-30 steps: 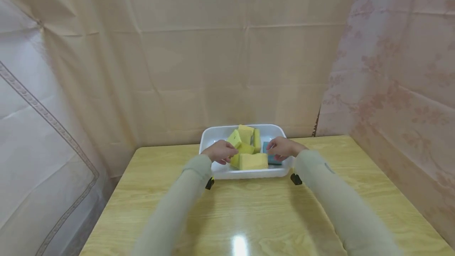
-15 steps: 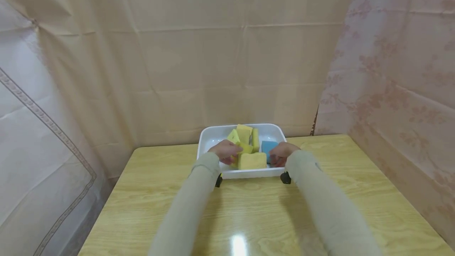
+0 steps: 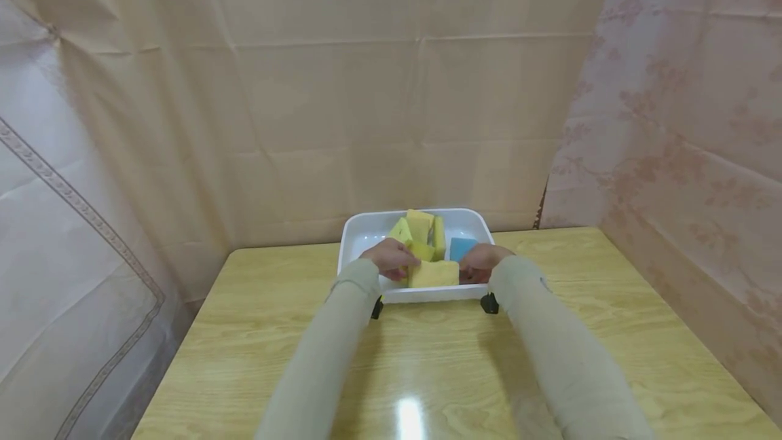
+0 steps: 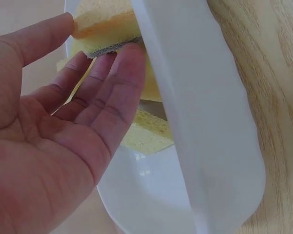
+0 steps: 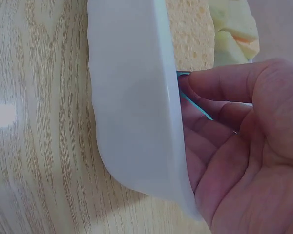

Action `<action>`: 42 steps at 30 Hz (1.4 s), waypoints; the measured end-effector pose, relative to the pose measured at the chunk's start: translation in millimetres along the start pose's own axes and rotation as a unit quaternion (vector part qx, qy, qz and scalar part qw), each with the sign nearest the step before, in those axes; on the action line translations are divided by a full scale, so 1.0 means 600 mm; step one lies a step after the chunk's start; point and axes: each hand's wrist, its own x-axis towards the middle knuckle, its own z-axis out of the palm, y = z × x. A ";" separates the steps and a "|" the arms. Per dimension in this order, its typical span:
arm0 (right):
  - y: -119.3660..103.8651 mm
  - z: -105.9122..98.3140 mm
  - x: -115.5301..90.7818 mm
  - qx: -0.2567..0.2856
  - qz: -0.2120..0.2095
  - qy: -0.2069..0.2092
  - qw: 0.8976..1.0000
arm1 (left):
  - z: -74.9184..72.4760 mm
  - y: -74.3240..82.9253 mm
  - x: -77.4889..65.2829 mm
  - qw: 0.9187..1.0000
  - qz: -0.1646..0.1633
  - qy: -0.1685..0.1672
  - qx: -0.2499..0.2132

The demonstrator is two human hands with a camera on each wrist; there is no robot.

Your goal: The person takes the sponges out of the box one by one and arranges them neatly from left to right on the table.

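Note:
A yellow sponge (image 3: pixel 434 275) with a grey scouring layer lies at the front of a white tray (image 3: pixel 351 229), both hands at its ends. My left hand (image 3: pixel 391 258) pinches the left end; in the left wrist view its thumb is on the upper edge and its fingers (image 4: pixel 129 68) against the grey layer. At the opposite end is my right hand (image 3: pixel 481 263), thumb and curled fingers gripping the end; part of these fingers hides behind the tray wall. Behind the right hand a blue sponge (image 3: pixel 462 248) leans, partly covered.
More yellow sponges (image 3: pixel 419 225) are heaped behind the front one. The tray stands at the back of a wooden table (image 3: pixel 427 358), close to a beige curtain (image 3: pixel 391 100). A floral cloth (image 3: pixel 690 155) hangs on the right.
Both hands have come inward to the ends of the front yellow sponge. The right hand has moved left from the blue sponge, exposing more of its top.

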 end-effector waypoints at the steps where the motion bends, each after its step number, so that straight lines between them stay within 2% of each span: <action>1: 0.000 0.000 0.000 -0.004 -0.003 0.001 1.000 | 0.000 0.000 0.000 1.000 0.002 0.001 0.002; 8: 0.000 -0.001 0.005 -0.020 -0.005 -0.005 1.000 | 0.000 -0.006 0.003 1.000 0.001 0.000 0.010; 18: 0.002 -0.002 0.003 0.035 -0.024 -0.042 0.998 | 0.003 -0.006 -0.002 1.000 0.012 -0.001 0.008; 25: -0.002 -0.003 -0.001 0.024 -0.024 -0.028 0.999 | 0.003 0.001 -0.004 1.000 0.018 -0.002 0.002; 31: -0.001 -0.002 0.006 0.023 -0.010 -0.016 1.000 | 0.004 -0.006 0.011 1.000 0.012 -0.003 0.014; 42: -0.012 -0.010 0.000 0.022 -0.028 -0.020 0.999 | -0.003 -0.007 0.011 1.000 0.010 0.003 0.024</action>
